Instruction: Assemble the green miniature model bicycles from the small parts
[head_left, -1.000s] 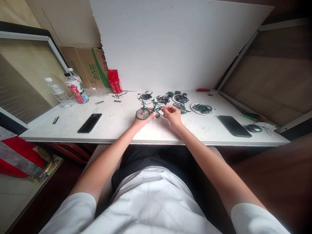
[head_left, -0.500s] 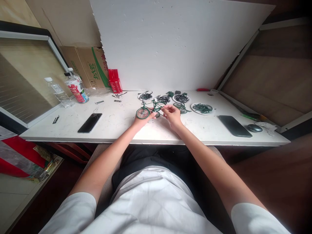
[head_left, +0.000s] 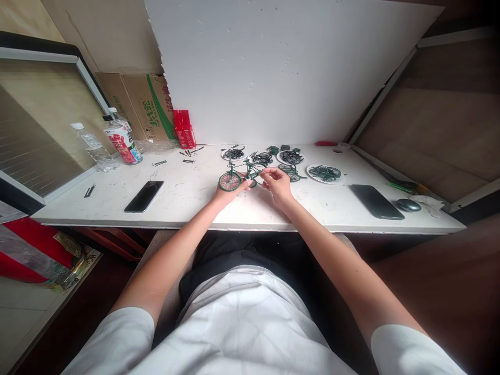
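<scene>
A small green model bicycle [head_left: 229,182] is held up over the front middle of the table, its spoked front wheel toward the left. My left hand [head_left: 229,195] grips it from below, with the thumb against the lower frame. At the rear end of the bicycle, the thumb and forefinger of my right hand [head_left: 277,183] are pinched together on the frame. Any small part between those fingertips is hidden. Just behind my right hand lies another green bicycle piece with a wheel [head_left: 288,170].
Plates of dark parts [head_left: 234,153] and green parts [head_left: 324,173] stand behind and to the right. Phones [head_left: 144,196] [head_left: 375,201] lie either side, a mouse [head_left: 408,205] far right. Bottles [head_left: 124,143], a red box [head_left: 184,129] and small black pieces [head_left: 89,190] are left.
Both hands keep the model bicycle in nearly the same place. My right hand's fingertips have shifted very slightly at the rear of the frame.
</scene>
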Tool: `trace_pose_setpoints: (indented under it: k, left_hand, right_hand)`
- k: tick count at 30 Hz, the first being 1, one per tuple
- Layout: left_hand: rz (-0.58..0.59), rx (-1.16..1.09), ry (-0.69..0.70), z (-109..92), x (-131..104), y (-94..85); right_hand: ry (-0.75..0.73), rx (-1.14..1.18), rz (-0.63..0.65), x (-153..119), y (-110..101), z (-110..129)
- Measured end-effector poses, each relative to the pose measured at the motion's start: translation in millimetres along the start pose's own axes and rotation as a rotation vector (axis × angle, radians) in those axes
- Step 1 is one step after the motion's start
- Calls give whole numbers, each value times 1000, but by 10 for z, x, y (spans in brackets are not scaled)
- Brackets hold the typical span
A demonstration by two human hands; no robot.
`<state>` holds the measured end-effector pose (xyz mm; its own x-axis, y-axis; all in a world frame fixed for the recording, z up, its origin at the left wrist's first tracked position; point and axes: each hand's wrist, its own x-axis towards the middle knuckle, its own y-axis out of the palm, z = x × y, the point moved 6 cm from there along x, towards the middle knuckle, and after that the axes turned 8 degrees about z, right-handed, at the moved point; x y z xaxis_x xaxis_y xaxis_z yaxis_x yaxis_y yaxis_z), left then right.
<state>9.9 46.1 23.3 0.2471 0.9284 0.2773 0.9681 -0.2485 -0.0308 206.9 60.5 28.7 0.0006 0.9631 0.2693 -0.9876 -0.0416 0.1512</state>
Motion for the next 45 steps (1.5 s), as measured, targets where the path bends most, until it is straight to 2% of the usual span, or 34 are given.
trace_pose_setpoints:
  k: [7, 12, 16, 22, 26, 33, 45]
  left_hand:
    - [15, 10, 16, -25, -3, 11]
    - [16, -20, 15, -21, -4, 8]
    - [11, -50, 41, -29, 0, -1]
    - [6, -87, 76, -42, 7, -6]
    - [6, -68, 75, -38, 8, -9]
    - [12, -88, 72, -34, 9, -1]
    - [-26, -55, 10, -46, -12, -4]
  right_hand:
    - [59, 37, -11, -1, -23, -12]
    - [138, 120, 39, -2, -7, -56]
    - [170, 100, 54, -21, 9, -59]
    - [156, -4, 76, -56, 56, -21]
    - [138, -66, 43, -69, 59, 12]
    - [154, -39, 108, -72, 108, -9]
    - [137, -54, 88, -47, 75, -16]
